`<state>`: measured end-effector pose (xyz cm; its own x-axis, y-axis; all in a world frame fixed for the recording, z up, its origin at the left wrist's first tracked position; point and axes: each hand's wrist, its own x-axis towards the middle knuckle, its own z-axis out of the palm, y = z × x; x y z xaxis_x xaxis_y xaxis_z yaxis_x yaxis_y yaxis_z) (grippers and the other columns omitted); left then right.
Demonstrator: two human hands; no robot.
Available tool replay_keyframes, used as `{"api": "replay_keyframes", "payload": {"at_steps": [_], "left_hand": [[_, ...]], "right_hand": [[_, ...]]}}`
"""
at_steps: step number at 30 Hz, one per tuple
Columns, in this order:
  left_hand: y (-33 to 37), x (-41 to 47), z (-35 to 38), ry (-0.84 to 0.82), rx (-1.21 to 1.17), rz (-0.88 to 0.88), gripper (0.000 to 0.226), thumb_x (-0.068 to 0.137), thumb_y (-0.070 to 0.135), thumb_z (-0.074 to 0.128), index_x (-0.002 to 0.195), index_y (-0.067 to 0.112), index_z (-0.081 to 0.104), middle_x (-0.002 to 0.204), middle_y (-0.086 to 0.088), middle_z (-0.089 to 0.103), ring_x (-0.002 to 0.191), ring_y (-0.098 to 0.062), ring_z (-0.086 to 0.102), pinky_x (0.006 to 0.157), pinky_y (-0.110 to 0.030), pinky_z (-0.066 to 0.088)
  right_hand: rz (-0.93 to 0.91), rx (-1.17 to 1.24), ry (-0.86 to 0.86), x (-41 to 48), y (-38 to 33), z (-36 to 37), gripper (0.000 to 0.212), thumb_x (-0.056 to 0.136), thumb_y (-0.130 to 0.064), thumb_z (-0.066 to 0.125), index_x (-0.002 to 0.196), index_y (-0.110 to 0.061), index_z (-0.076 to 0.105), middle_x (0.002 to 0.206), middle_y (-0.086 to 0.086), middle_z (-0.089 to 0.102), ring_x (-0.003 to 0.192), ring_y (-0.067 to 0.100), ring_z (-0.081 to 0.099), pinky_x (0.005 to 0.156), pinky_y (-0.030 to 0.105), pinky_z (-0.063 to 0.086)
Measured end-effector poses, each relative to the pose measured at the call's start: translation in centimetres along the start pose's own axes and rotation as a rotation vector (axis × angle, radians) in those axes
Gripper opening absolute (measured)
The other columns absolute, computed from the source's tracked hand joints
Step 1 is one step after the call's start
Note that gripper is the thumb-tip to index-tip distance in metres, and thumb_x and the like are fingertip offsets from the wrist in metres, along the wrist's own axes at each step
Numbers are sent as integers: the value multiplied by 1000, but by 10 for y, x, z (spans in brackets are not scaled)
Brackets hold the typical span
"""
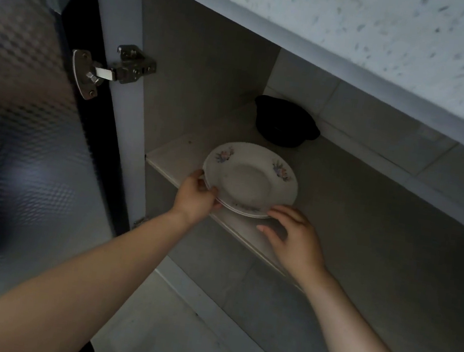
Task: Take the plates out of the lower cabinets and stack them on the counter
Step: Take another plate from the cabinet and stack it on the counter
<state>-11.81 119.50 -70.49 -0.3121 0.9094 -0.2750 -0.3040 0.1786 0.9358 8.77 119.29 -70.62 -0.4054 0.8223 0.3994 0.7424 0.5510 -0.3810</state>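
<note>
Both bare forearms reach forward and down, side by side. The left hand (196,198) curls closed, fingers pinching around a rim, thumb on top. The right hand (293,237) is spread loosely, palm down, fingertips (275,211) extended forward and touching the same rim, thumb stretched leftward

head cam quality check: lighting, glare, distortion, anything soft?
Head view: cabinet interior dim, the black pot at the back nearly loses its detail; countertop above is far brighter; textured glass door on the left shows soft reflections and looks blurred; wide-angle bending at the edges; the plates and both hands, left hand and right hand, stay reasonably sharp.
</note>
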Motion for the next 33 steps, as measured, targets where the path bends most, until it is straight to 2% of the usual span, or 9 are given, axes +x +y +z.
{"api": "replay_keyframes", "payload": {"at_steps": [4, 7, 11, 14, 16, 19, 27, 30, 33], "left_hand": [[-4, -18, -7, 49, 6, 22, 45, 88, -10, 47, 131, 1, 41, 113, -17, 53, 97, -30, 57, 50, -18, 55], [-9, -26, -14, 74, 34, 21, 46, 87, -5, 54, 129, 5, 40, 112, -11, 52, 96, -29, 58, 51, -19, 55], [-3, -23, -28, 41, 330, 97, 63, 83, 14, 64, 138, 14, 33, 117, -1, 54, 103, -25, 59, 82, -42, 55], [14, -16, -32, 5, 431, 218, 43, 87, 11, 59, 125, 21, 41, 97, 14, 53, 92, -10, 55, 81, -28, 49], [21, -8, -31, -12, 488, 263, 33, 87, 7, 57, 119, 14, 50, 102, 7, 60, 91, -13, 58, 73, -18, 42], [20, 2, -30, -33, 588, 302, 38, 82, -2, 56, 120, 4, 53, 109, -10, 64, 94, -19, 59, 70, -14, 38], [16, -10, -29, 4, 477, 270, 47, 78, -10, 58, 122, 1, 51, 101, 0, 55, 93, -13, 53, 59, 1, 36], [7, -20, -36, 11, 441, 263, 48, 77, -7, 61, 121, 5, 50, 97, 4, 57, 95, -20, 59, 74, -18, 44], [8, -23, -43, -44, 416, 224, 56, 74, -2, 66, 121, 19, 46, 98, 8, 57, 91, -23, 59, 76, -35, 51]], "right_hand": [[33, 109, 114, 0, -8, -6, 31, 75, -31, 68, 95, -6, 71, 99, 7, 70, 92, 13, 62, 85, 13, 41], [158, 206, 229, 12, -7, -6, 32, 77, -32, 66, 99, -8, 69, 101, 6, 68, 93, 11, 60, 85, 18, 45], [406, 277, 176, 31, -2, -1, 39, 81, -31, 68, 114, -12, 61, 114, 10, 58, 105, 21, 58, 92, 29, 46], [566, 302, 91, 41, 0, 8, 42, 78, -32, 69, 114, -12, 60, 114, 13, 57, 107, 26, 57, 96, 37, 47], [654, 328, 54, 44, -1, 12, 43, 77, -34, 69, 113, -13, 60, 112, 13, 60, 104, 28, 59, 92, 42, 49], [705, 415, 58, 44, -2, 15, 32, 78, -18, 69, 107, -9, 62, 106, 13, 67, 97, 26, 64, 84, 34, 51], [719, 437, 17, 40, -10, 5, 33, 78, 1, 62, 110, -9, 64, 96, 2, 63, 90, 13, 58, 78, 23, 43], [714, 456, 3, 30, -12, 3, 35, 78, 0, 64, 110, -12, 63, 99, 1, 63, 91, 14, 59, 79, 24, 45], [706, 490, 11, 23, -16, -1, 35, 78, 1, 66, 110, -12, 61, 98, -1, 61, 91, 13, 57, 77, 23, 43]]}}
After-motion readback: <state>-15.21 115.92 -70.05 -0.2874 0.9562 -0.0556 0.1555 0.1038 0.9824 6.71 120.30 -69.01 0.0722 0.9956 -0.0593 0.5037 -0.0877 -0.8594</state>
